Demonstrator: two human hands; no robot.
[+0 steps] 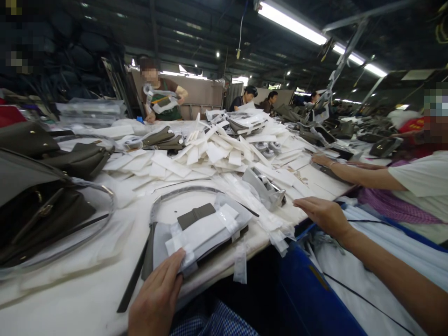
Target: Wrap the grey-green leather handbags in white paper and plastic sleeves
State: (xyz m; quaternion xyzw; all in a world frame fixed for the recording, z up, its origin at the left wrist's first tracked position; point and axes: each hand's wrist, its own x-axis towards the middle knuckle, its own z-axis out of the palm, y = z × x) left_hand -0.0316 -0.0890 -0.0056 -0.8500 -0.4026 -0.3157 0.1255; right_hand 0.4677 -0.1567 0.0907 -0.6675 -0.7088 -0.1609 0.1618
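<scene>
A dark olive handbag lies on the table in front of me. White foam sheets cover much of it, and clear tape crosses them. Its wrapped handle arches behind it, and a dark strap trails off its left side. My left hand grips the bag's near left corner, its fingers over the foam. Stretched out to the right, my right hand is open with nothing visible in it, above the edge of a blue bin. Left of that hand stands a grey tape dispenser.
Another olive handbag lies open at the left. White foam pieces are heaped mid-table. At the right, the blue bin holds pale wrapped material. A co-worker's arm reaches in beyond my right hand. Other people stand behind the table.
</scene>
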